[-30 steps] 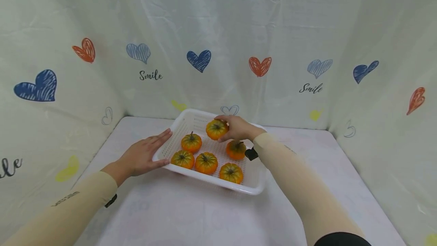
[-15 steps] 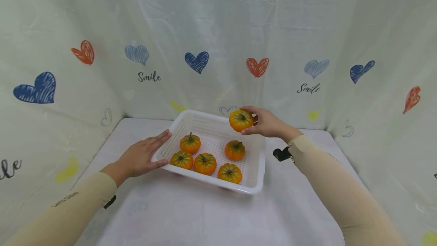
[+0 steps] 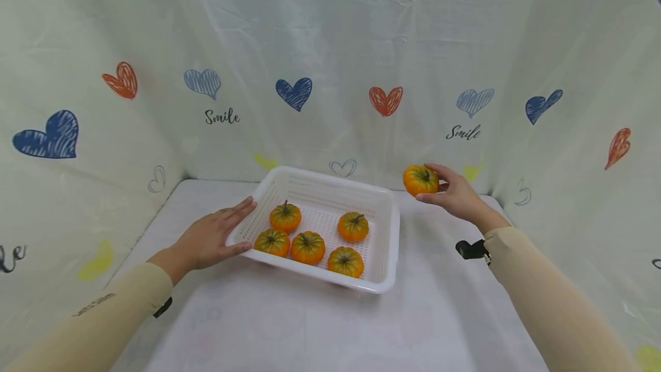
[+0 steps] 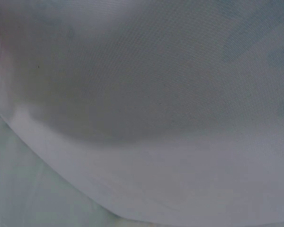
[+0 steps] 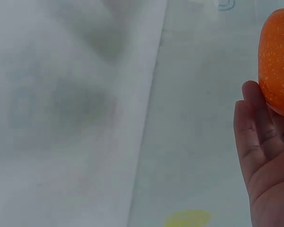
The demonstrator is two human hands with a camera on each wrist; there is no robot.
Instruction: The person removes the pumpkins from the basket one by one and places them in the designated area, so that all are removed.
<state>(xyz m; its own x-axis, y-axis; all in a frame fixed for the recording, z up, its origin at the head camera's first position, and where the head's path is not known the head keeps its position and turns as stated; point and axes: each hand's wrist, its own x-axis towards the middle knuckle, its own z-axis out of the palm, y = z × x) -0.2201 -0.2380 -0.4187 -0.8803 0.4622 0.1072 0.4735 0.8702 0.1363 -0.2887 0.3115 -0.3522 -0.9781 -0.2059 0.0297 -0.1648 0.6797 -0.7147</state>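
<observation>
My right hand (image 3: pixel 457 194) holds a small orange pumpkin (image 3: pixel 420 181) with green-yellow streaks, raised to the right of the basket between thumb and fingers. In the right wrist view the orange underside of the pumpkin (image 5: pixel 277 66) shows at the right edge, fingers against it. My left hand (image 3: pixel 206 240) rests with straight, spread fingers on the left end of a white plastic basket (image 3: pixel 387 240). Several like pumpkins sit in the basket, among them one with a tall stem (image 3: pixel 285 218) at the left and one (image 3: pixel 353 227) at the right.
The basket stands askew on a white-covered table (image 3: pixel 289 332). Behind and at both sides hangs a pale curtain (image 3: pixel 330 33) printed with hearts and "Smile". Black straps with small devices sit on both wrists. The left wrist view shows mostly the white table cover (image 4: pixel 180 179).
The right hand has lifted one pumpkin out of the back of the basket and carried it rightward, past the basket's right end. The left hand has stayed on the basket.
</observation>
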